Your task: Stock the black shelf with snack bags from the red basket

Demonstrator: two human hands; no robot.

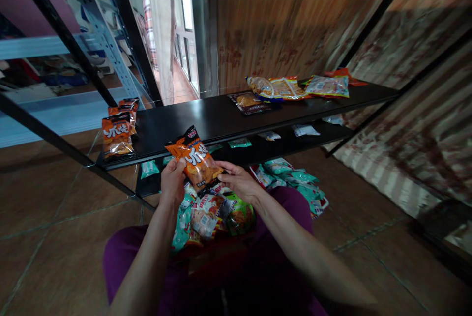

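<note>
Holding an orange snack bag (199, 162) above packets (207, 215) between my knees (123, 252), I had my left hand (173, 182) closed on its left edge, my right hand (240, 182) pinching its lower right corner.

White “烧” on held orange packet (198, 162), same character on front shelved packet (117, 138)

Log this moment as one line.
left hand: grips orange bag | right hand: grips same bag's other side | upper shelf: more orange bags at left end, other packs toward right | below hands: mixed packets
</note>
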